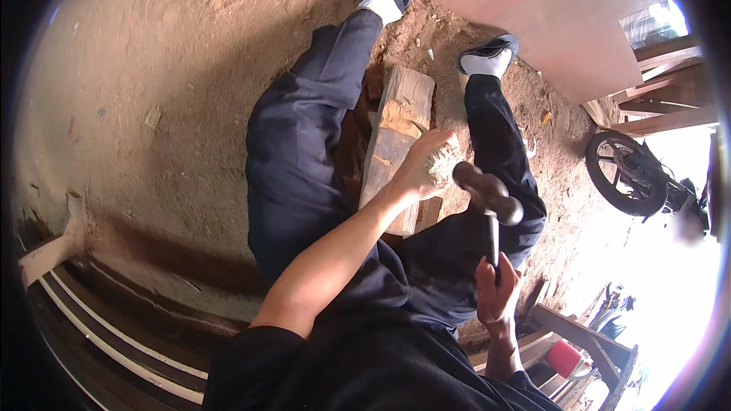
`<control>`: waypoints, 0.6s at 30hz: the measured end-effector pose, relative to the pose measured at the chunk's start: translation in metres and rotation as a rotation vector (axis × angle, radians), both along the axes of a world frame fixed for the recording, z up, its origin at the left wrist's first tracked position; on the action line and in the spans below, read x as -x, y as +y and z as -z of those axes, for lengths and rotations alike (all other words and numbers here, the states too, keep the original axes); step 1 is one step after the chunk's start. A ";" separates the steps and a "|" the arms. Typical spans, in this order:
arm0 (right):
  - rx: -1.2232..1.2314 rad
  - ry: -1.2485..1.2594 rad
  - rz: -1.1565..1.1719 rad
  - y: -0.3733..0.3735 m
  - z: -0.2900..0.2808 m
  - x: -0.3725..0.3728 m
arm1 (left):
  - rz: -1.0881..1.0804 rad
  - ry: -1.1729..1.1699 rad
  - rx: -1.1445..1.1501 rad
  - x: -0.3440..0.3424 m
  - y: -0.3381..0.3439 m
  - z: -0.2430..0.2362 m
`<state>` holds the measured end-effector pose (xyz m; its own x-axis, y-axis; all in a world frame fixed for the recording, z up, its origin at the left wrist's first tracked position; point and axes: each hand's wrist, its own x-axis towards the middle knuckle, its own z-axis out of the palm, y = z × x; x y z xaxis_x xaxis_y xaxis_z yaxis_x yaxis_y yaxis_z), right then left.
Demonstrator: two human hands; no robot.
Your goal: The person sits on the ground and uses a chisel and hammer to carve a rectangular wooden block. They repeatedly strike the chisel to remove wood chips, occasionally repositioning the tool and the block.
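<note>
My left hand point(422, 160) is closed around what looks like a chisel, its battered wooden handle end point(443, 166) pale, frayed and splayed. Its blade is hidden behind the hand. A thick, rough wooden beam point(403, 103) lies between my legs, below and beside that hand. At the right, my right hand point(498, 287) grips a ball-peen hammer point(487, 192) by its dark, slim handle. The rounded dark metal head is up close to the frayed handle end; in this view they nearly meet, and I cannot tell whether they touch.
My legs point(301, 144) frame the beam on bare, dusty ground point(183, 91). A large brown sheet point(533, 11) lies at the upper right. Further right are stacked timbers point(670, 99) and a motorcycle wheel point(626, 173). Wooden framing point(57, 251) stands at the left.
</note>
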<state>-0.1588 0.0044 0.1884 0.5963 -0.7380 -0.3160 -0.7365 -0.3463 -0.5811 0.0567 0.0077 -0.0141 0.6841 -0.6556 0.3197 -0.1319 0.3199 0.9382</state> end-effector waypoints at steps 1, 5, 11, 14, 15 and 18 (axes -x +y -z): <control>-0.012 -0.062 -0.003 0.000 0.003 0.003 | -0.019 -0.016 -0.032 0.002 0.000 0.007; 0.028 0.057 0.009 -0.002 0.018 -0.014 | -0.056 0.024 0.099 0.014 -0.006 0.032; 0.028 -0.118 0.078 -0.001 -0.003 -0.003 | -0.032 -0.025 -0.081 0.006 -0.004 0.007; 0.128 -0.178 -0.009 -0.002 0.017 0.009 | 0.013 0.027 -0.074 0.011 -0.010 0.023; 0.170 -0.152 -0.079 -0.006 0.026 0.005 | 0.034 0.071 -0.059 0.012 -0.012 0.028; -0.011 0.146 -0.008 -0.010 0.020 -0.014 | 0.194 0.655 0.124 0.007 -0.012 0.032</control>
